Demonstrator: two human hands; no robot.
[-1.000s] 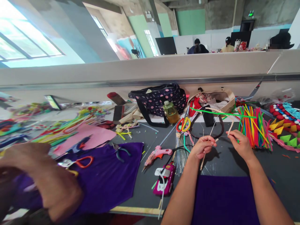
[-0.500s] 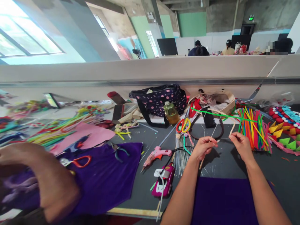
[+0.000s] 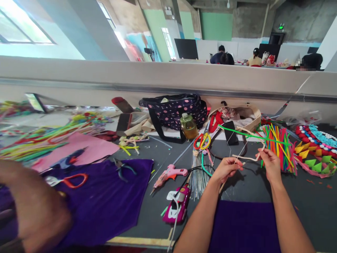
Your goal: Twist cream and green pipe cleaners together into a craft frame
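My left hand (image 3: 230,168) is closed in a pinch on thin pale wire, with strands sticking out above and below the fingers. A cream-coloured stem end shows beneath that hand. My right hand (image 3: 270,163) pinches a fuzzy cream pipe cleaner (image 3: 244,157) at a bend. One part of it runs left, just above my left fingers; another curves up and back toward the green pipe cleaner (image 3: 250,134). Under both hands lies the dark table (image 3: 252,188), with a purple cloth (image 3: 244,225) nearest me. The exact grip inside my left fingers is hidden.
Left of my hands are a pink glue gun (image 3: 170,174), a magenta device (image 3: 177,203), wire stems (image 3: 198,175) and scissors (image 3: 202,141). Colourful pipe cleaners (image 3: 279,147) lie right. Behind stand a bottle (image 3: 189,126) and bag (image 3: 173,110). A co-worker's arm (image 3: 37,207) is at far left.
The cream pipe cleaner now has a length bent out leftward from my right fingers toward my left hand. Both hands stay close together. The whole view has shifted slightly.
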